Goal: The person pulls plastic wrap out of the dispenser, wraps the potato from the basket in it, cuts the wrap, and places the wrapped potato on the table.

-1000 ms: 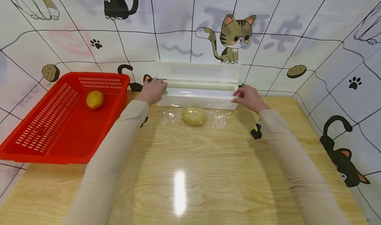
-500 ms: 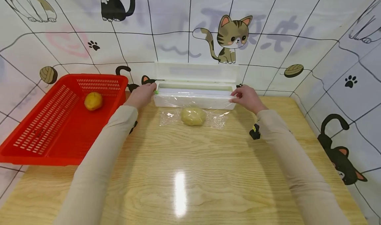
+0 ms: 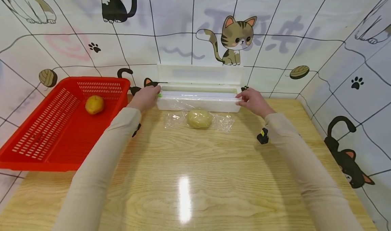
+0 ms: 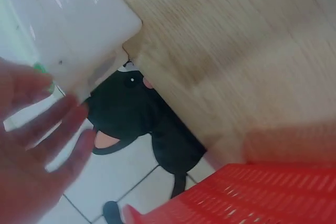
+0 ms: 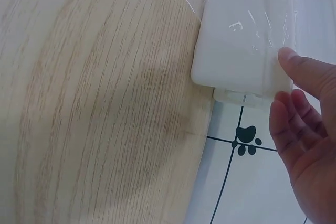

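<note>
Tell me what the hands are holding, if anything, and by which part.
The right hand holds the white box by its right end, near the top edge. The left hand is at the left end; whether it grips there cannot be told.

Left hand (image 4: pixel 26 169) at end of white box (image 4: pixel 73 22); red basket (image 4: pixel 236 192) lower right.

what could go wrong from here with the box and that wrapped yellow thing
The clear film looks to run from the white box to the wrapped yellow item, so a hard pull could drag or roll it.

The left grip and right grip are at opposite ends of the box; uneven pressure might twist it on the table.

The lid stands open at the back, so it could tip forward if the box is bumped.
</note>
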Demonstrator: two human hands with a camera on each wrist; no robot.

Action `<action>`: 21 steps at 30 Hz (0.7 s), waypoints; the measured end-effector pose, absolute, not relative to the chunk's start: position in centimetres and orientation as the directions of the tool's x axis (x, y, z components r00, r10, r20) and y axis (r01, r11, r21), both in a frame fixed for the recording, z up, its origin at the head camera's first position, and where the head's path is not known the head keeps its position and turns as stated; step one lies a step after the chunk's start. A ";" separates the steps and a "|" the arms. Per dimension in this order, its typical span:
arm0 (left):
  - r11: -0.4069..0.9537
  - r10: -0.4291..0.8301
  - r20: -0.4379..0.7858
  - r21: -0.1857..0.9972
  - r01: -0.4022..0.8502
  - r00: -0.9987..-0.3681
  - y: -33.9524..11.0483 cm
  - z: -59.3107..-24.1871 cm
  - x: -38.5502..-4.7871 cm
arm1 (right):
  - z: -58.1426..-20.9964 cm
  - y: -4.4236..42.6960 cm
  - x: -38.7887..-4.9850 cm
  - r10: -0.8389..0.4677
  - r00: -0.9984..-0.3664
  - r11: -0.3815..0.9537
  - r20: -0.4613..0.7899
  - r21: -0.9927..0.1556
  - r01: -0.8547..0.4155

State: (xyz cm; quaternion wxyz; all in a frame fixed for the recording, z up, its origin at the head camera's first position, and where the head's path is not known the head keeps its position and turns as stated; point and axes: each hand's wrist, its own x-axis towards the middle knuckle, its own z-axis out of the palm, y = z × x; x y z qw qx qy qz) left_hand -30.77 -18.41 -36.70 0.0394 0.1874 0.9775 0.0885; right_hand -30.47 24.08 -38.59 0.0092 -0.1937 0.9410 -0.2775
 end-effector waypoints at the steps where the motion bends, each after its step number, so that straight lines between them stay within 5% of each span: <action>1: 0.913 0.381 -0.041 0.175 0.368 -0.924 -18.2 -36.7 -30.6 | -38.6 24.0 -30.4 -0.373 -0.924 0.771 0.086 -0.525 -0.360; 10: 0.883 0.464 0.022 0.064 0.465 -0.885 -16.4 -37.2 -30.1 | -38.8 23.6 -29.6 -0.394 -0.916 0.748 0.078 -0.552 -0.369; 21: 0.865 0.480 0.079 0.123 0.486 -0.874 -16.4 -37.7 -29.8 | -39.1 24.2 -28.7 -0.479 -0.877 0.653 0.041 -0.651 -0.388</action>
